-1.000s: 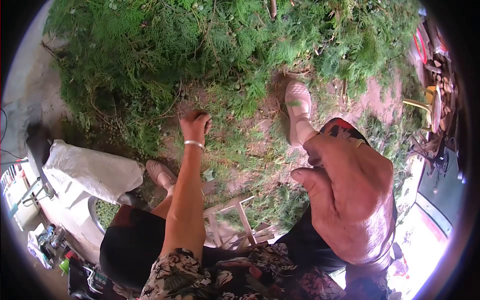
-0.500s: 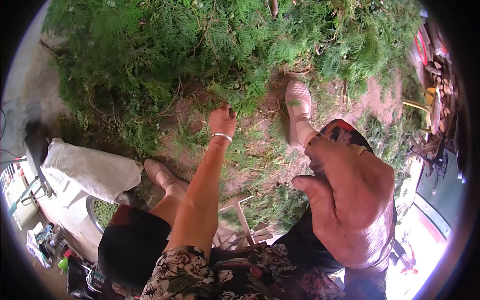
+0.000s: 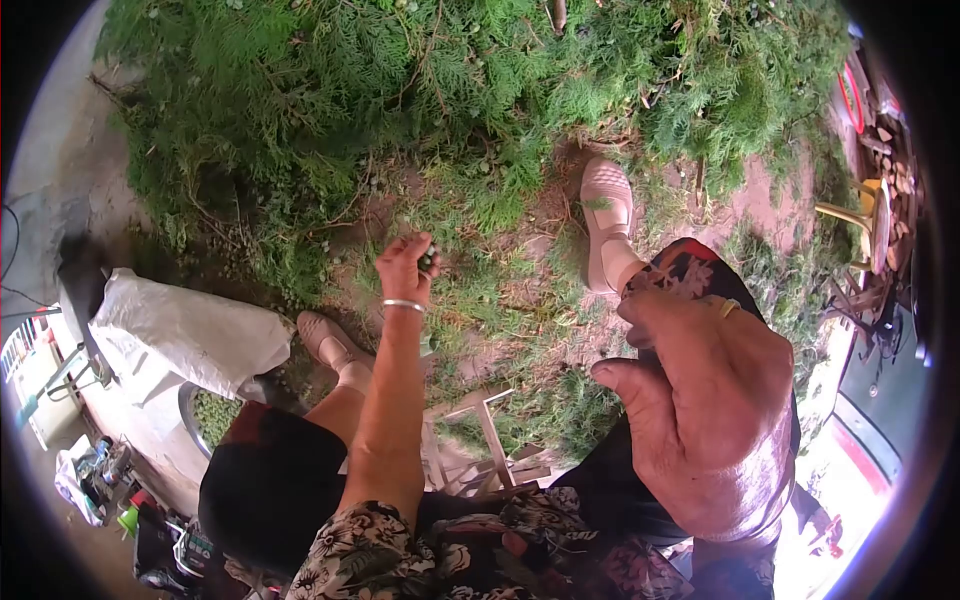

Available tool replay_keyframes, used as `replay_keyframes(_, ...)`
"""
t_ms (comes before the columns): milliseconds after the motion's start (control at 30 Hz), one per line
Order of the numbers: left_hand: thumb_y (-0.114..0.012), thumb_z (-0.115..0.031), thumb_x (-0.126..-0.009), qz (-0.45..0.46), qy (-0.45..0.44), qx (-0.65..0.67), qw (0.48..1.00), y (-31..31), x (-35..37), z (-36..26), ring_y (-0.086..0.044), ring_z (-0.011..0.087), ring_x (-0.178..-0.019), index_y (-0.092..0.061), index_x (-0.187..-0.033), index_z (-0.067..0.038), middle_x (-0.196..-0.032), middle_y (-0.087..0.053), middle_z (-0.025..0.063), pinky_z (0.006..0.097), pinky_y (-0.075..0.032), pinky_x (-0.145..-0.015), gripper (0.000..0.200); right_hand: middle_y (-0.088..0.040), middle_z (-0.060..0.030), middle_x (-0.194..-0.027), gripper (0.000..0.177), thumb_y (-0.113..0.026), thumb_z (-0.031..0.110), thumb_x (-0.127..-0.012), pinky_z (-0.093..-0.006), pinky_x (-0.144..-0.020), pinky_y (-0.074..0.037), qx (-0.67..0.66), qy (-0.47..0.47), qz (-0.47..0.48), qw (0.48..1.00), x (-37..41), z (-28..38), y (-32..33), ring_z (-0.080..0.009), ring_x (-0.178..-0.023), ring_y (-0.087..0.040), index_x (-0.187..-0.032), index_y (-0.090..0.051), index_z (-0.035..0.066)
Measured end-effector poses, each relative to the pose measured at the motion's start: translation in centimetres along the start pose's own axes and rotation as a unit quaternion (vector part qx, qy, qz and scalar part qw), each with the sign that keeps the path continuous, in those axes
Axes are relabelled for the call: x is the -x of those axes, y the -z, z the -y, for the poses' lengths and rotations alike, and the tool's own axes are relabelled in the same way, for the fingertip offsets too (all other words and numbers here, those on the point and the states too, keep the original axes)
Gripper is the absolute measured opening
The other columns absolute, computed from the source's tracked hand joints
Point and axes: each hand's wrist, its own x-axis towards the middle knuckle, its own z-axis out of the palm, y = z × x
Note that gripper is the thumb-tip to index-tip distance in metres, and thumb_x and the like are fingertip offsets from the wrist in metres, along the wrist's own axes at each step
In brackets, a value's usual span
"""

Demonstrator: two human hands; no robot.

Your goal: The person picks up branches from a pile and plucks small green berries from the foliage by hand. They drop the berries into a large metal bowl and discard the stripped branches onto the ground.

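My left hand, with a silver bracelet at its wrist, is closed around small green cones; how many is hidden by the fingers. It hovers over the sprig-littered ground between my shoes, just short of a big heap of green conifer branches. Large and close to the camera, my right hand hangs near my right knee. Its thumb stands apart from the bent fingers, and nothing shows between them. Left of my left leg, a round basin holds many small green cones, partly hidden by my knee.
A white sack lies beside the basin. My pink shoes stand among loose sprigs. Below me is a wooden frame. A yellow stool and stacked firewood are at the right, assorted clutter at the lower left.
My left hand has drawn away from the foliage, moving left and a little down toward me. The green cones in its grip now show. My right hand has hardly moved.
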Motion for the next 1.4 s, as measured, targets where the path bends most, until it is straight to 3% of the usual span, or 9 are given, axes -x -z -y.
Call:
replay_keyframes(67, -0.07, -0.01, -0.074, -0.045, -0.03, -0.082, 0.995, 0.3, -3.0, 0.0, -0.059, 0.0206, -0.05, -0.065, -0.079, -0.002, -0.065, -0.062, 0.0115, 0.0319, -0.046, -0.043, 0.011, -0.06, -0.0132, -0.073, 0.034, -0.071, 0.021, -0.073, -0.0385, -0.053, -0.041, 0.0, -0.002, -0.007, 1.0, 0.0, 0.0, -0.1, -0.0294, -0.059, -0.055, -0.097, -0.059, -0.001)
replay_keyframes(133, -0.07, -0.008, -0.069, -0.174, -0.252, -0.362, 0.88, 1.2, -6.7, 1.0, -0.06, 0.0174, -0.051, -0.066, -0.07, 0.001, -0.066, -0.064, 0.0129, 0.033, -0.046, -0.042, 0.009, -0.059, -0.013, -0.072, 0.033, -0.072, 0.02, -0.072, -0.0377, -0.052, -0.04, 0.006, 0.004, -0.003, 1.0, -0.2, 0.1, 0.0, -0.0293, -0.058, -0.054, -0.094, -0.059, -0.001)
replay_keyframes(267, -0.07, -0.008, -0.066, -0.218, -0.332, -0.544, 0.739, 0.3, -7.1, -0.2, -0.061, 0.0159, -0.052, -0.064, -0.062, 0.003, -0.067, -0.066, 0.0133, 0.0321, -0.047, -0.045, 0.012, -0.058, -0.0127, -0.07, 0.031, -0.071, 0.018, -0.072, -0.0371, -0.052, -0.039, 0.002, -0.003, -0.001, 1.0, -0.4, 0.1, 0.0, -0.0293, -0.057, -0.053, -0.093, -0.058, 0.0)
replay_keyframes(433, -0.062, -0.005, -0.071, 0.0, 0.014, -0.074, 0.997, 1.4, -3.6, -2.0, -0.06, 0.0191, -0.061, -0.065, -0.083, -0.001, -0.072, -0.063, 0.0142, 0.0293, -0.048, -0.05, 0.012, -0.059, -0.0131, -0.07, 0.03, -0.071, 0.014, -0.072, -0.0376, -0.052, -0.04, 0.002, 0.01, -0.017, 1.0, -0.2, -0.2, -0.1, -0.0297, -0.057, -0.053, -0.095, -0.058, 0.0)
replay_keyframes(800, -0.059, -0.001, -0.079, 0.238, 0.102, 0.234, 0.937, -4.5, 1.6, -2.6, -0.06, 0.0262, -0.073, -0.057, -0.092, -0.002, -0.088, -0.061, 0.0196, 0.0304, -0.048, -0.051, 0.013, -0.062, -0.02, -0.082, 0.036, -0.072, 0.006, -0.069, -0.0414, -0.061, -0.047, -0.01, -0.041, 0.015, 0.999, -0.1, 0.8, 0.7, -0.0374, -0.071, -0.06, -0.1, -0.058, -0.002)
replay_keyframes(967, -0.067, -0.002, -0.074, 0.108, -0.019, -0.117, 0.987, -9.6, -2.3, -0.5, -0.059, 0.0159, -0.058, -0.065, -0.083, 0.001, -0.069, -0.064, 0.0113, 0.0255, -0.044, -0.046, 0.009, -0.061, -0.019, -0.08, 0.044, -0.075, 0.009, -0.063, -0.0432, -0.059, -0.045, -0.004, -0.026, 0.024, 0.999, 0.2, 0.5, 0.5, -0.0367, -0.066, -0.058, -0.102, -0.058, 0.0)
replay_keyframes(1133, -0.068, -0.015, -0.067, 0.038, -0.359, -0.538, 0.761, -12.6, -6.7, 3.1, -0.066, 0.0313, -0.07, -0.07, -0.082, -0.008, -0.073, -0.067, 0.0147, 0.0426, -0.051, -0.062, 0.016, -0.06, -0.0157, -0.074, 0.045, -0.076, 0.01, -0.063, -0.041, -0.053, -0.042, -0.06, -0.008, 0.026, 0.998, 0.0, -0.2, 0.4, -0.0318, -0.059, -0.055, -0.102, -0.057, -0.002)
replay_keyframes(1300, -0.046, -0.011, -0.08, 0.072, -0.315, -0.718, 0.617, -14.7, -6.6, 2.9, -0.063, 0.0411, -0.075, -0.059, -0.091, -0.007, -0.08, -0.064, 0.0232, 0.0485, -0.051, -0.066, 0.018, -0.059, -0.015, -0.073, 0.044, -0.074, 0.011, -0.065, -0.0407, -0.053, -0.041, -0.067, -0.002, 0.048, 0.997, 0.1, -0.8, 0.3, -0.0307, -0.058, -0.054, -0.102, -0.055, -0.003)
replay_keyframes(1400, -0.049, -0.01, -0.078, 0.036, -0.326, -0.707, 0.627, -15.0, -6.2, 2.8, -0.064, 0.0385, -0.073, -0.062, -0.087, -0.005, -0.078, -0.064, 0.0217, 0.0473, -0.051, -0.066, 0.016, -0.059, -0.015, -0.073, 0.044, -0.074, 0.011, -0.065, -0.0408, -0.053, -0.041, -0.073, 0.007, 0.046, 0.996, 0.1, -0.8, 0.5, -0.0304, -0.057, -0.054, -0.102, -0.055, -0.003)
